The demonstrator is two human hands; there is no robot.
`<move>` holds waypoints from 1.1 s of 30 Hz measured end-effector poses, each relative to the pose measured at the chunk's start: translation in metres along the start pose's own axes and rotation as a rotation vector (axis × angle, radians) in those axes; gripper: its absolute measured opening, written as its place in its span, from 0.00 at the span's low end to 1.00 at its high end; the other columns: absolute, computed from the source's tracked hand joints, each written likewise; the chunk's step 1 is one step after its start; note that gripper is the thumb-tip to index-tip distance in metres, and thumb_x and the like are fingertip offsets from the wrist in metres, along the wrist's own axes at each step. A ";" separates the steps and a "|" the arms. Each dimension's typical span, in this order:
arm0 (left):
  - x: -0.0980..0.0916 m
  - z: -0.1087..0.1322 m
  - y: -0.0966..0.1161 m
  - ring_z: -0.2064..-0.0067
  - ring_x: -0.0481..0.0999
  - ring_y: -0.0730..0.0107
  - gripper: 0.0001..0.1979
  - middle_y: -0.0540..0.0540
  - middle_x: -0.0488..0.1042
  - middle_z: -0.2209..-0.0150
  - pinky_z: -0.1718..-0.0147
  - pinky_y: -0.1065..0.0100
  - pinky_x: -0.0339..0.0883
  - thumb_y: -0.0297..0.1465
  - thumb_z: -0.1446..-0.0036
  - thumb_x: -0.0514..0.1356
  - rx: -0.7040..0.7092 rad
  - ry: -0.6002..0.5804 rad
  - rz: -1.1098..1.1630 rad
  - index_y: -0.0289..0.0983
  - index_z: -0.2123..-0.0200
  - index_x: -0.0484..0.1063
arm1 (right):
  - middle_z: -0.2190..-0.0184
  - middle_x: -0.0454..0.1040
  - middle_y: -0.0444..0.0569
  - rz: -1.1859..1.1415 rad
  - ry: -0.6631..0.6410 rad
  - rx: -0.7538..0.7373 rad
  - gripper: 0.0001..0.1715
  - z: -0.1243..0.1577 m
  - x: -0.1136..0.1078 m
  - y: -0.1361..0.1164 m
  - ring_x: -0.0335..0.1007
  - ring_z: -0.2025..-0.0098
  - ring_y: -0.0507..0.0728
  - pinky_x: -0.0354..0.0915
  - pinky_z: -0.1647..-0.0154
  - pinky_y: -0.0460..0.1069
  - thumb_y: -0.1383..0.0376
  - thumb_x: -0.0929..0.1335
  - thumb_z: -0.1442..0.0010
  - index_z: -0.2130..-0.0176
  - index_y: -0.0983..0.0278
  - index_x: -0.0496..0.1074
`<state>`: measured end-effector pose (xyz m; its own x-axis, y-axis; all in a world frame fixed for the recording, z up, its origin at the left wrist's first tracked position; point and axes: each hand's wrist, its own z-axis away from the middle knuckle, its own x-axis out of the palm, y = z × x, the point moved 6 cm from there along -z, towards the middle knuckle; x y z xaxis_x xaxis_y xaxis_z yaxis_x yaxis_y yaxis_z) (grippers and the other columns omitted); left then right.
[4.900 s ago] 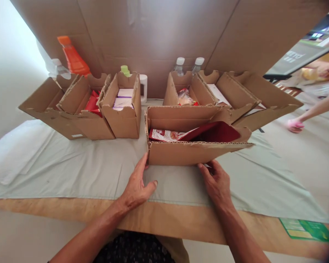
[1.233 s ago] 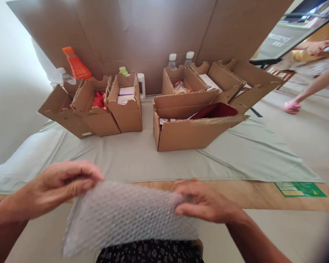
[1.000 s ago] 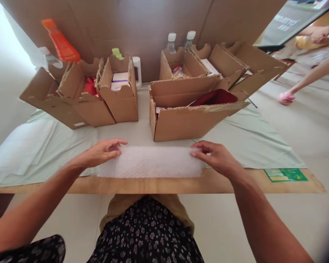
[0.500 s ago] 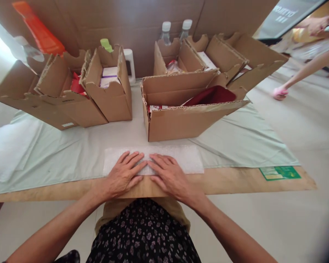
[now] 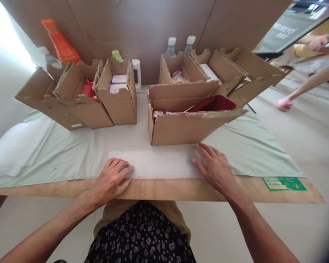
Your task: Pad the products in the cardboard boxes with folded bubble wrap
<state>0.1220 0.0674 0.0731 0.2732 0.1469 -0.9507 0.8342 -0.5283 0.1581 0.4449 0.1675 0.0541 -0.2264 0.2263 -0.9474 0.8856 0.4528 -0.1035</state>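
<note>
A sheet of bubble wrap (image 5: 160, 163) lies flat on the pale green cloth (image 5: 49, 153) near the table's front edge. My left hand (image 5: 111, 179) rests flat on the sheet's left end, fingers spread. My right hand (image 5: 215, 167) lies flat on its right end, fingers stretched out. Neither hand holds anything. Just behind the sheet stands an open cardboard box (image 5: 186, 128) with a red packet (image 5: 212, 104) inside.
Several open cardboard boxes (image 5: 117, 104) with goods stand at the back left and back right. An orange spray bottle (image 5: 60, 42) and two water bottles (image 5: 171, 45) stand against the cardboard backdrop. A green label (image 5: 284, 183) sits on the wooden table edge. Another person walks at the far right.
The bubble wrap was brought up and laid on the cloth. My hands pressed its middle, then slid apart to its two ends.
</note>
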 end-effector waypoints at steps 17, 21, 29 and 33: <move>-0.042 -0.032 -0.055 0.37 0.73 0.46 0.15 0.35 0.77 0.42 0.42 0.42 0.70 0.20 0.36 0.56 -0.043 0.252 -0.189 0.37 0.54 0.80 | 0.57 0.82 0.54 -1.256 -0.279 0.499 0.40 0.117 0.010 -0.115 0.81 0.61 0.58 0.78 0.59 0.53 0.53 0.69 0.32 0.28 0.60 0.57; -0.011 -0.018 -0.051 0.35 0.70 0.44 0.24 0.32 0.74 0.38 0.40 0.37 0.69 0.15 0.44 0.54 -0.092 0.141 -0.023 0.35 0.48 0.78 | 0.56 0.80 0.52 -1.276 -0.383 0.394 0.38 0.121 0.030 -0.154 0.79 0.64 0.55 0.77 0.60 0.51 0.55 0.69 0.34 0.29 0.58 0.62; -0.008 0.069 0.031 0.26 0.59 0.56 0.34 0.40 0.73 0.35 0.33 0.44 0.65 0.14 0.44 0.51 0.089 -0.074 0.394 0.39 0.36 0.69 | 0.68 0.81 0.50 -1.456 -0.474 0.497 0.20 0.101 0.019 -0.154 0.75 0.67 0.57 0.72 0.64 0.50 0.47 0.73 0.39 0.63 0.60 0.83; -0.013 0.068 0.038 0.31 0.67 0.52 0.28 0.37 0.75 0.38 0.34 0.43 0.66 0.20 0.39 0.57 0.013 0.046 0.499 0.39 0.35 0.67 | 0.70 0.79 0.48 -1.810 -0.453 0.682 0.21 0.092 0.019 -0.156 0.73 0.69 0.56 0.71 0.65 0.51 0.47 0.77 0.46 0.61 0.60 0.81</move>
<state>0.1174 -0.0116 0.0728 0.6583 -0.0899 -0.7474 0.5904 -0.5542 0.5867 0.3397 0.0220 0.0241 -0.8749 -0.2821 0.3936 -0.2113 -0.5090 -0.8345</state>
